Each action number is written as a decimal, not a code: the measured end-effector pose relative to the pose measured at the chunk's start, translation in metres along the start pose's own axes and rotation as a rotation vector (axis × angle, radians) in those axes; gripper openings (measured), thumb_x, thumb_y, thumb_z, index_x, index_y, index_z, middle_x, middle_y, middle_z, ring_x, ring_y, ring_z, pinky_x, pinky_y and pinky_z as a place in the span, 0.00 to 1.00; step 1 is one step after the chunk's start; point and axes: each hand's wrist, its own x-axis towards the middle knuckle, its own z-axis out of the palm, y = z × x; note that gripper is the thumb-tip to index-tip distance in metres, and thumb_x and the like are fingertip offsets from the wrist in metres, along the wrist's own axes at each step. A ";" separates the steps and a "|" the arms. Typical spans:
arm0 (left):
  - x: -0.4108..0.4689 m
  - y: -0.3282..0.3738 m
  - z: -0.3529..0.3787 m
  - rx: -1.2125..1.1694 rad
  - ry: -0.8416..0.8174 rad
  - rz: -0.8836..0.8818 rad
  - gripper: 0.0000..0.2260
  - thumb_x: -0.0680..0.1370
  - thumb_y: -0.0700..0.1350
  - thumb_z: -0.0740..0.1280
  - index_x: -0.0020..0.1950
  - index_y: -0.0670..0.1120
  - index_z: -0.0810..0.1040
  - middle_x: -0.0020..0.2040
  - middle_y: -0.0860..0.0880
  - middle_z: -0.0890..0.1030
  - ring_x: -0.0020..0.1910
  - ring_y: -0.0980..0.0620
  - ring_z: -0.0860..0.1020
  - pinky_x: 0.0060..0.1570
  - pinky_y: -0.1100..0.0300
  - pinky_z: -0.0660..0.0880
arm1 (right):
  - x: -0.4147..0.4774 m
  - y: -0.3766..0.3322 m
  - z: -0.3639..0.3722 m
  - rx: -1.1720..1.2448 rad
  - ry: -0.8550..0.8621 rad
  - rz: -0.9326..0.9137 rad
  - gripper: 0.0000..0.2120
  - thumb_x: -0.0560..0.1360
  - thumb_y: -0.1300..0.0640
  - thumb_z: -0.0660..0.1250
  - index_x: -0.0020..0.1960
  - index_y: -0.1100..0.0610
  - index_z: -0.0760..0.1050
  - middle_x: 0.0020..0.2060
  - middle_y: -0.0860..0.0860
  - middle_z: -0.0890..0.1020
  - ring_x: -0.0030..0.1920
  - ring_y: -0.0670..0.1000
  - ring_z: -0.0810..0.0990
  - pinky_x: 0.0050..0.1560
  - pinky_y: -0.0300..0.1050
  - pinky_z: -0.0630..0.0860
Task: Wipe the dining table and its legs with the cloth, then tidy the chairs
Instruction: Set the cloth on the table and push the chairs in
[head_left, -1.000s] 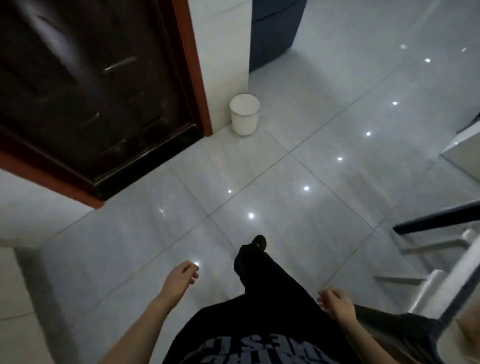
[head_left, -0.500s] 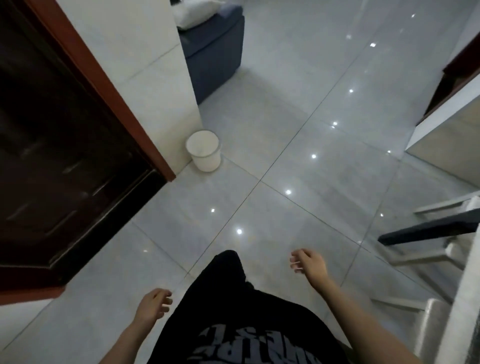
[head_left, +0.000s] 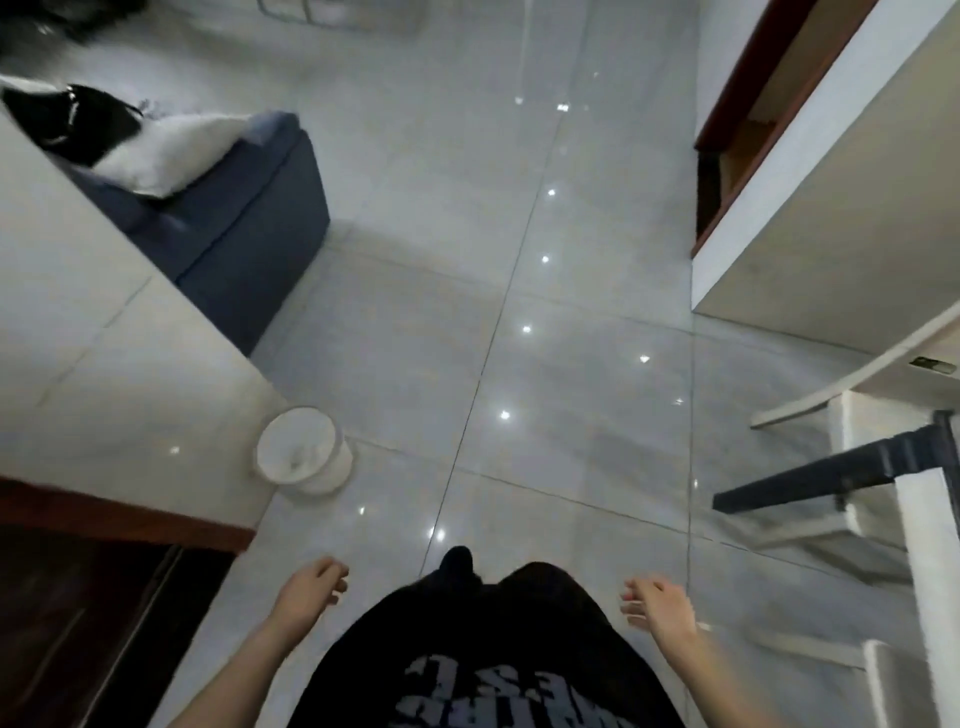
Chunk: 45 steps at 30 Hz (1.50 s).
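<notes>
I stand on a glossy grey tiled floor (head_left: 545, 364) and look down past my black clothes. My left hand (head_left: 309, 590) hangs at the lower left with its fingers loosely curled and nothing in it. My right hand (head_left: 657, 605) hangs at the lower right, fingers apart, also holding nothing. A chair (head_left: 852, 473) with a dark seat and pale frame stands at the right edge. Beyond it a pale surface with a curved edge (head_left: 852, 374) shows; I cannot tell whether that is the dining table. No cloth is in view.
A white waste bin (head_left: 301, 452) stands on the floor by a white tiled wall corner (head_left: 104, 332). A dark wooden door (head_left: 88, 613) is at the lower left. A navy sofa (head_left: 244, 223) with a white cushion sits beyond. A white wall (head_left: 831, 208) is at the right.
The view has swung to the right and forward: the door and bin slid to the lower left and the sofa came into sight. My hands swung at my sides as I walked.
</notes>
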 end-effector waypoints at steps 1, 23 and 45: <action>0.016 0.028 -0.003 0.029 -0.013 0.045 0.09 0.79 0.38 0.60 0.40 0.40 0.76 0.36 0.43 0.77 0.36 0.47 0.74 0.34 0.59 0.68 | 0.000 -0.009 0.000 0.024 0.012 0.020 0.11 0.77 0.64 0.61 0.43 0.69 0.78 0.35 0.61 0.81 0.35 0.59 0.79 0.38 0.48 0.76; 0.241 0.401 0.077 0.097 -0.083 0.009 0.08 0.79 0.38 0.60 0.44 0.37 0.77 0.38 0.40 0.77 0.32 0.47 0.72 0.32 0.59 0.64 | 0.226 -0.357 -0.042 0.179 0.076 0.008 0.09 0.76 0.63 0.63 0.41 0.65 0.78 0.30 0.58 0.80 0.27 0.53 0.77 0.32 0.43 0.73; 0.463 0.871 0.263 0.401 -0.354 0.270 0.08 0.78 0.42 0.62 0.45 0.41 0.79 0.40 0.45 0.80 0.34 0.49 0.76 0.36 0.60 0.70 | 0.394 -0.532 -0.109 0.563 0.373 0.339 0.08 0.76 0.65 0.62 0.45 0.69 0.77 0.35 0.61 0.80 0.34 0.58 0.79 0.35 0.45 0.75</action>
